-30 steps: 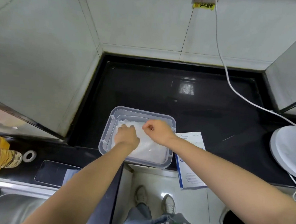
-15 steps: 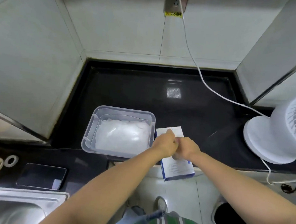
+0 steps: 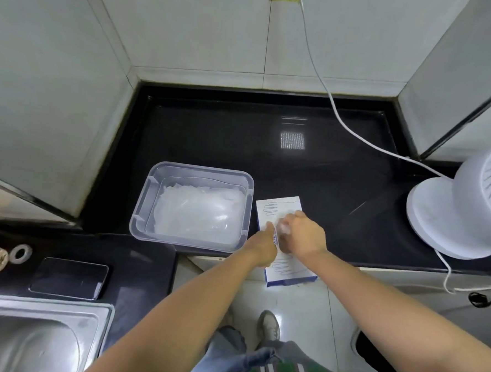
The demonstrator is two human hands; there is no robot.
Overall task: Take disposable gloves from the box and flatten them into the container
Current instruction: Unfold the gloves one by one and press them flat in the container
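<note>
The box (image 3: pixel 277 210) of disposable gloves lies on the black counter (image 3: pixel 241 145) with its near end hanging out over the floor, so a hard tug could well tip it off the edge. The thin film, bunched as it is, might also tear or drag several gloves out at once. Both forearms reach forward and down, meeting over the box. The left hand (image 3: pixel 265 241) holds the box's left side, fingers apparently curled against it to steady it. The right hand (image 3: pixel 306 235), knuckles up, pinches a crumpled clear glove (image 3: pixel 284 228) at the opening, only partly out. The clear container (image 3: pixel 199 168), just left of the box, already holds a flattened pile of gloves (image 3: pixel 196 211).
</note>
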